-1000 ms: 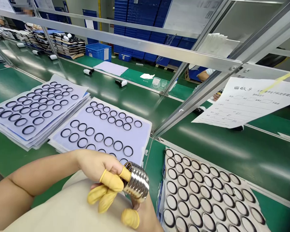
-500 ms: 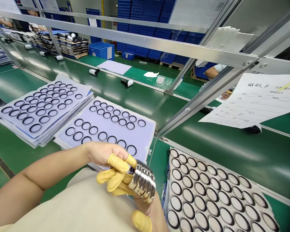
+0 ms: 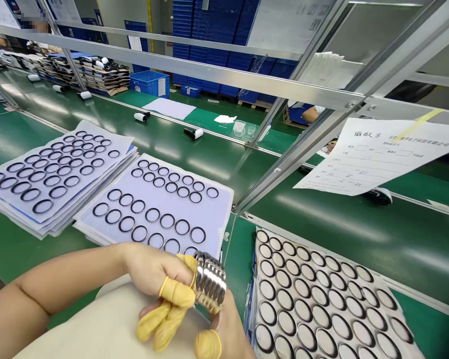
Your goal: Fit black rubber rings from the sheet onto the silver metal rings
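Two-handed grip on a stack of polished silver-coloured metal rings [image 3: 209, 281]

Left hand [image 3: 153, 269], its fingers capped in yellow rubber finger cots [image 3: 175, 291], clenched the stack from the left, with one capped fingertip against its upper end. Right hand [image 3: 228, 329] met the stack's lower end. The rings stood face to face, held over a cream-coloured cloth [image 3: 108, 319], just beside the near edge of the middle sheet. Far left lay a pile of pale lavender sheets [image 3: 119, 147] set with black rings; a single similar sheet [image 3: 217, 219] lay centrally on a green conveyor belt [image 3: 359, 219]. Right lay a white sheet [image 3: 353, 264] of round pale discs with dark rims, beneath a hanging printed form [image 3: 374, 159]. Contact through capped fingertips appeared the sound hold, keeping the rings aligned and skin off the polish. The right fingers' pressure, the ring count and the form's small print could not be made out.
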`<act>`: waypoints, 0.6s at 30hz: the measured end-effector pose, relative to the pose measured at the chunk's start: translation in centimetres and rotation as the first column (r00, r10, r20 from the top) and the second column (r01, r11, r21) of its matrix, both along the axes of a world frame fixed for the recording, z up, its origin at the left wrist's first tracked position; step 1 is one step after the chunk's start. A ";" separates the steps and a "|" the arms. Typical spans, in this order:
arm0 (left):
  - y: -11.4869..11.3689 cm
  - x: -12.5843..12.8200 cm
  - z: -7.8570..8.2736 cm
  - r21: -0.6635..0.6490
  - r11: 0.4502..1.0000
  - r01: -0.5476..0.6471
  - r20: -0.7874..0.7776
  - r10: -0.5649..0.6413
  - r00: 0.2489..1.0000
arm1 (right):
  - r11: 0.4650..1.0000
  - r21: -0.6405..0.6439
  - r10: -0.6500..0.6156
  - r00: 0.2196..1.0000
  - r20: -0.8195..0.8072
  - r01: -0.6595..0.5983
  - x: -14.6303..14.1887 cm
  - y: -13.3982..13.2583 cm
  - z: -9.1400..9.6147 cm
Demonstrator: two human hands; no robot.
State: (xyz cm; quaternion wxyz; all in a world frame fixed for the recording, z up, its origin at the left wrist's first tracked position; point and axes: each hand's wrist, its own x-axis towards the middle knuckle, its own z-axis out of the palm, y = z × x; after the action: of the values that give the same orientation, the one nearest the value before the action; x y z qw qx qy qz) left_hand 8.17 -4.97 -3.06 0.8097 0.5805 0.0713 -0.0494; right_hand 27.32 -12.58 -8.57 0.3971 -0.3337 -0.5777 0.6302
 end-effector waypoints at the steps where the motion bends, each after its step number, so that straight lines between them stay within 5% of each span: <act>1: -0.2 0.1 0.0 0.043 0.999 0.006 0.007 -0.006 1.000 | 1.000 0.007 0.013 1.000 -0.019 -0.013 0.0 0.1 0.1; 6: -1.0 0.2 0.3 0.108 0.989 -0.101 0.024 0.099 0.995 | 1.000 0.005 0.026 0.995 -0.100 -0.026 0.5 -0.2 0.8; 11: -1.3 0.5 -0.1 0.027 0.999 -0.042 -0.014 0.043 0.999 | 0.993 -0.015 -0.121 0.992 -0.041 0.121 1.2 -0.5 1.7; 18: -1.8 1.0 -1.7 -0.004 0.943 -0.333 0.106 0.331 0.938 | 0.976 0.173 -0.135 0.991 0.021 0.129 1.3 -0.4 1.5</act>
State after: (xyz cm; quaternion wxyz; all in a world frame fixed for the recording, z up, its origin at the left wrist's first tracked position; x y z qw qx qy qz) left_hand 9.17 -6.75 -4.71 0.8049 0.5675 0.1257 0.1190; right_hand 28.65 -12.93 -7.04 0.4559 -0.3462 -0.6127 0.5449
